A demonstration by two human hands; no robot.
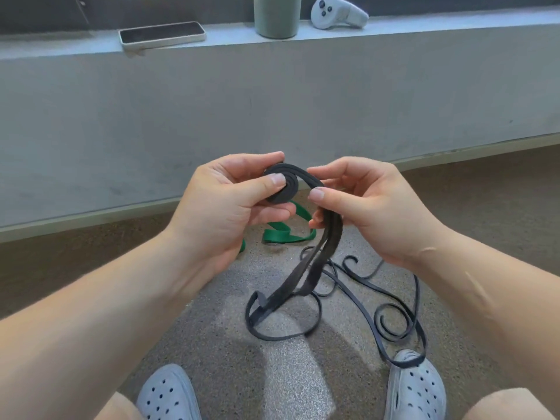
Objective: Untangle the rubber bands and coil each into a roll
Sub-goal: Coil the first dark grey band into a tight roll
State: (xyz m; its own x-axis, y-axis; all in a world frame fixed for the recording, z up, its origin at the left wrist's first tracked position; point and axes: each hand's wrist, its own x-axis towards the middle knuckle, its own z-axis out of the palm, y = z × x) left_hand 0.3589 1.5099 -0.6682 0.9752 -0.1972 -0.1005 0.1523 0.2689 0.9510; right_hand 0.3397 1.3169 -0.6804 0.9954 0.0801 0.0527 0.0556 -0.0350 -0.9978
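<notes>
My left hand [230,204] pinches a small flat coil at the end of a black rubber band [315,262], thumb pressed on the coil's face. My right hand [360,204] holds the same band just right of the coil, where it bends over and hangs down to the floor. Its lower part loops loosely on the ground. A thinner black band [391,322] lies curled on the floor to the right, one loop resting on my right shoe. A green band [285,234] lies on the floor behind my hands, partly hidden by them.
My two grey perforated clogs [415,389] stand at the bottom on speckled floor. A low grey concrete ledge [272,95] runs across ahead, bearing a phone [162,34], a green cup [277,15] and a white controller [336,12].
</notes>
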